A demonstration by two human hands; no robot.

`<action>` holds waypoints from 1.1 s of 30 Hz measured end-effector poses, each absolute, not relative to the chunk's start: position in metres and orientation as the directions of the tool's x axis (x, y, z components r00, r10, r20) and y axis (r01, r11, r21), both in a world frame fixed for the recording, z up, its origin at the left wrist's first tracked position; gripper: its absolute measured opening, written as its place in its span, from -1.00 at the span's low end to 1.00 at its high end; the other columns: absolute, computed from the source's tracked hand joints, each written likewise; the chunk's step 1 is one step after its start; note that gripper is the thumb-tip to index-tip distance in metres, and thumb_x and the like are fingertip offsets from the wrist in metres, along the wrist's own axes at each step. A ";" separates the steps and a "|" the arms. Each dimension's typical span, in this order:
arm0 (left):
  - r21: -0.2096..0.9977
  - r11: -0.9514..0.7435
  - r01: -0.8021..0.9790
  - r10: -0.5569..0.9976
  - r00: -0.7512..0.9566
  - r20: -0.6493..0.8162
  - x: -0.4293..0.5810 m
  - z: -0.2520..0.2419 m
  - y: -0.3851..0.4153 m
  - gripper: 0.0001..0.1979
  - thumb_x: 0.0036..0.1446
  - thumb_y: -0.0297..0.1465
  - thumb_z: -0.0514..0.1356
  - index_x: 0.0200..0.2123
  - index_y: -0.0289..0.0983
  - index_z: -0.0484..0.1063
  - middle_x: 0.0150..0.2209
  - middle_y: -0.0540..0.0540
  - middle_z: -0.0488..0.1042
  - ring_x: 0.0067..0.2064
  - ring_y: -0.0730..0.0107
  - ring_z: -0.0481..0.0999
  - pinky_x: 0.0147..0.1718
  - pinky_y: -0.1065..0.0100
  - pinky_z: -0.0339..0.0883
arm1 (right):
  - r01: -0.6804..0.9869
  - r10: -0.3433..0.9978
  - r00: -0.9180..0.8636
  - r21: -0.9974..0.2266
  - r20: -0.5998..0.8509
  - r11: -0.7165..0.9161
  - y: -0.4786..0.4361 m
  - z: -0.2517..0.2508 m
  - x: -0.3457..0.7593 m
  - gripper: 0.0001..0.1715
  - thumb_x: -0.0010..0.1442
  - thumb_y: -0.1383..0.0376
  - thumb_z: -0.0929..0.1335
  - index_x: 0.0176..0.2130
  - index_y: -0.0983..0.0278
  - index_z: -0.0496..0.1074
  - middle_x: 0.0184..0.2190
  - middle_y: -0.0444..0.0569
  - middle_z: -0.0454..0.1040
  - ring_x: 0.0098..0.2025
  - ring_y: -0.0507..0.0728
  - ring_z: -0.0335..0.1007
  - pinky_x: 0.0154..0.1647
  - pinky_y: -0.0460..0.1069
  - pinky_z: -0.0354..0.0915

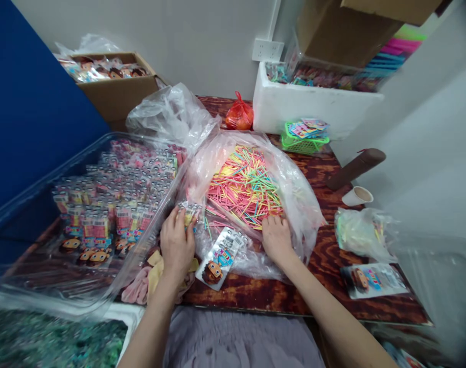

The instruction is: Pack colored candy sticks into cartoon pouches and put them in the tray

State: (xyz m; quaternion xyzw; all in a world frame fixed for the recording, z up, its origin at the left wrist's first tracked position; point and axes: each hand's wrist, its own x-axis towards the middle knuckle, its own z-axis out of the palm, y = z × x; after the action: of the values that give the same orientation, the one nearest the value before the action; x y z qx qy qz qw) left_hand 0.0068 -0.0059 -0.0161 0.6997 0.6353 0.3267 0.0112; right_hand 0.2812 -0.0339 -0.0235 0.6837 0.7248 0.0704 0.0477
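My left hand [177, 246] is at the near left edge of a clear plastic bag [304, 204], its fingers bent over a small printed pouch [189, 213]. Inside the wide-mouthed bag lies a heap of thin coloured sticks [245, 186], pink, yellow, green and blue. At the heap's near right edge is my right hand [277, 238], fingers curled and tips hidden among the sticks. Between both hands a silver pouch with a cartoon face [220, 259] lies flat, partly on the bag's edge.
A clear tub [106, 301] of filled pouches [95, 225] stands left, beside crumpled cloth [156, 276]. Rightward are a paper cup [356, 196], brown flask [355, 168], bagged sticks [361, 232] and another pouch [373, 281]. Behind are a green basket [304, 144], red bag [239, 113] and white foam box [313, 105].
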 end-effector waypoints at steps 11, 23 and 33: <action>0.573 -0.328 0.751 0.905 0.077 0.418 0.022 -0.011 -0.020 -0.68 0.29 -0.42 0.04 0.06 -0.27 0.40 0.16 -0.25 0.35 0.20 0.12 0.31 0.19 0.07 0.20 | 0.995 0.978 -0.097 0.000 0.184 0.099 -0.046 -0.040 0.300 -0.73 0.24 0.53 0.17 -0.22 0.35 0.40 -0.27 0.12 0.46 -0.18 0.24 0.29 -0.10 0.06 0.09; 0.628 -0.363 0.688 0.915 0.135 0.381 0.031 -0.013 -0.025 -0.74 0.29 -0.43 0.04 -0.03 -0.26 0.45 0.12 -0.21 0.40 0.19 0.18 0.35 0.18 0.08 0.22 | 0.938 0.992 -0.114 -0.324 0.059 0.127 -0.028 -0.017 0.312 -0.73 0.22 0.51 0.16 -0.33 0.27 0.36 -0.40 0.01 0.49 -0.31 0.14 0.39 -0.27 -0.05 0.11; 0.901 -0.333 0.279 0.930 0.256 0.265 0.100 0.004 -0.039 -0.44 0.32 -0.35 0.03 0.35 -0.13 -0.03 0.31 -0.20 0.19 0.32 0.20 0.18 0.25 0.06 0.13 | 0.493 0.993 -0.085 -0.863 0.080 0.112 -0.051 -0.011 0.280 -0.82 0.29 0.32 0.18 -0.35 0.22 0.29 -0.43 -0.11 0.40 -0.35 0.11 0.34 -0.32 -0.06 0.22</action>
State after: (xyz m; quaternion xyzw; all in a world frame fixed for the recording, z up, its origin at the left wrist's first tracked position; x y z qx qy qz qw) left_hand 0.0999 -0.0392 0.0035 0.6953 0.4348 0.4280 0.3799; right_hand 0.2798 -0.0510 -0.0107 0.5706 0.6510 -0.3444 -0.3634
